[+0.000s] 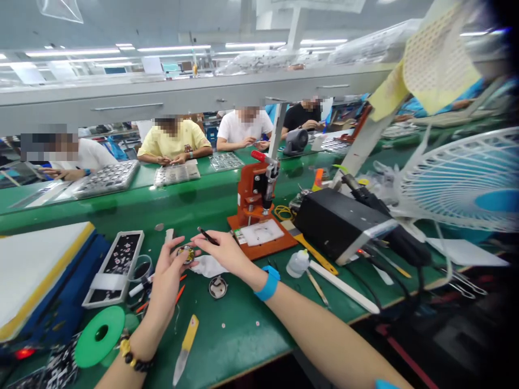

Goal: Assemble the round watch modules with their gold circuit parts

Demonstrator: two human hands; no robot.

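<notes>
My left hand (168,270) is closed around a small round watch movement (186,254), gold and silver, held between thumb and fingers. Close beside it on the right, my right hand (227,251) grips a slim black pen-like tool (208,236), and its fingertips reach to the movement's edge. A white cloth (208,267) lies under the hands. Just below it on the green bench rests a round metal watch case (218,287). A blue strap (268,283) circles my right wrist.
An orange hand press (259,200) stands behind my hands. A tray of small parts (117,265), a green spool (99,336) and a yellow-handled knife (187,346) are leftward. To the right are a squeeze bottle (298,263), a black box (343,221) and a fan (466,183). Several people sit opposite.
</notes>
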